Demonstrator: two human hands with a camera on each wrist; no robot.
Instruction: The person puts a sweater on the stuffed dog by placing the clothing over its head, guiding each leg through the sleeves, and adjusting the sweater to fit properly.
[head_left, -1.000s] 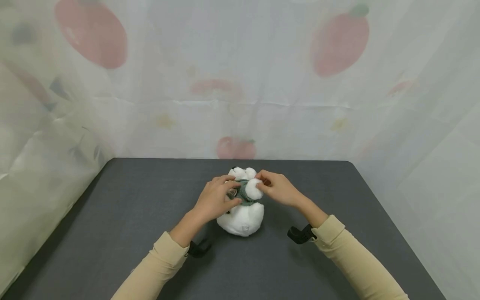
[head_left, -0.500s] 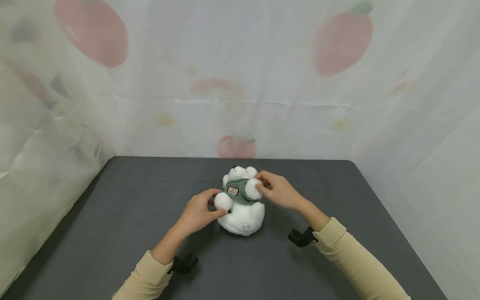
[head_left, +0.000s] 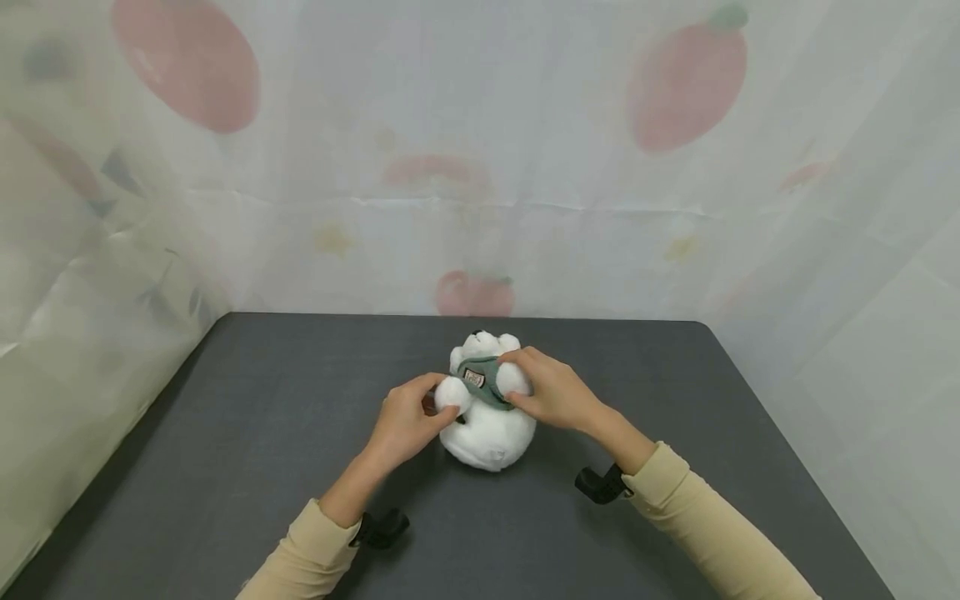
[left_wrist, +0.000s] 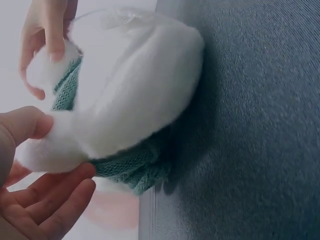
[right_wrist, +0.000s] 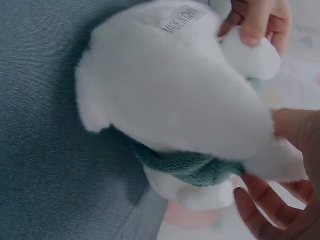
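Figure: dressing step at mid-tabletop. The white plush toy [head_left: 489, 421] lies on the dark tabletop [head_left: 225, 433], its green knitted sweater [head_left: 483, 385] bunched around the upper body. Your left hand [head_left: 405, 421] pinches one white paw [head_left: 452, 395]; your right hand [head_left: 551, 392] curls around the opposite paw [head_left: 512, 379]. The sweater appears to be mid-adjustment; the next move probably calls for steadying both paws while easing the knit along the body.
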